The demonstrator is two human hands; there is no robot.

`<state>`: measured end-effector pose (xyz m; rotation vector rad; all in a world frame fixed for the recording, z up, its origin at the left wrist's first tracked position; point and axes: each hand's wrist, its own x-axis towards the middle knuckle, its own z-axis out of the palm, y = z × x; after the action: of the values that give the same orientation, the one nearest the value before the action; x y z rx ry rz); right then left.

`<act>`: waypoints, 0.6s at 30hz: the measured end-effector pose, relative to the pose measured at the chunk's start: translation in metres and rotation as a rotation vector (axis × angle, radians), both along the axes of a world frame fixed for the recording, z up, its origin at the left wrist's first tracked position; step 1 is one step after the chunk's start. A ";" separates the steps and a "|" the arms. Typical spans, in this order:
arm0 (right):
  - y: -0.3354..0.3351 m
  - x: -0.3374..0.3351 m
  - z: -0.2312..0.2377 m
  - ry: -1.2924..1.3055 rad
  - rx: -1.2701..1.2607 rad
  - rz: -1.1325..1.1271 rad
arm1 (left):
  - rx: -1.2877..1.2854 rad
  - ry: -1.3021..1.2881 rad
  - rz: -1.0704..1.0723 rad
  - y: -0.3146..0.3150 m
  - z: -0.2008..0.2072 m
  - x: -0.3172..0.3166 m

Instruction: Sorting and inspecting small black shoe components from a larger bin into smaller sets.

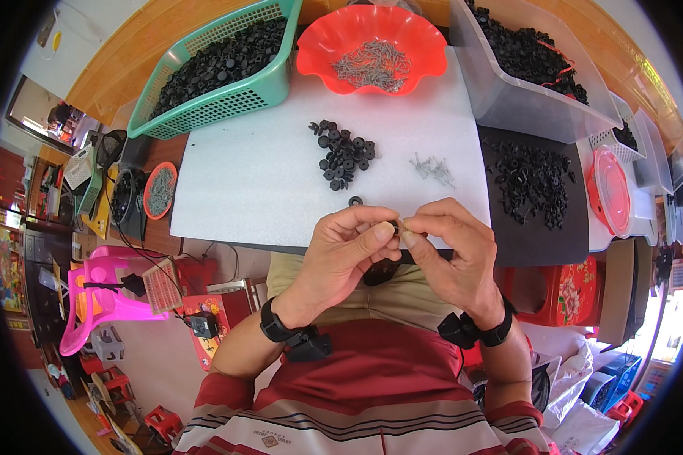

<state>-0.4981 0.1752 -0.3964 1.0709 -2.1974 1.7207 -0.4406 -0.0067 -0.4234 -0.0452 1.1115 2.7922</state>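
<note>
Above the near edge of the white sheet, my two hands meet. My left hand pinches a small black part between thumb and fingers. Against that part, the thumb and forefinger of my right hand are pressed together; anything they hold is too small to make out. One black ring-shaped part lies just beyond my left hand. Farther off is a loose heap of round black parts, with a little pile of thin grey metal pins or screws to its right.
At the back stand a green basket of black parts, a red scalloped bowl of metal pins or screws, and a clear bin. Small black pieces cover a dark mat at right. An orange-rimmed dish sits at left.
</note>
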 end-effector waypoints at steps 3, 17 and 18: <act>0.000 0.001 0.001 0.060 0.022 -0.010 | -0.013 0.002 -0.003 -0.001 -0.002 0.001; 0.000 0.001 0.003 0.123 0.080 -0.016 | -0.097 -0.012 0.043 0.001 0.001 0.001; 0.000 0.000 0.003 0.125 0.082 -0.013 | -0.111 -0.016 0.048 0.000 0.001 0.001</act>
<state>-0.4978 0.1750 -0.3936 1.1476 -2.2094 1.5260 -0.4400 -0.0062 -0.4220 -0.1064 1.2765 2.7634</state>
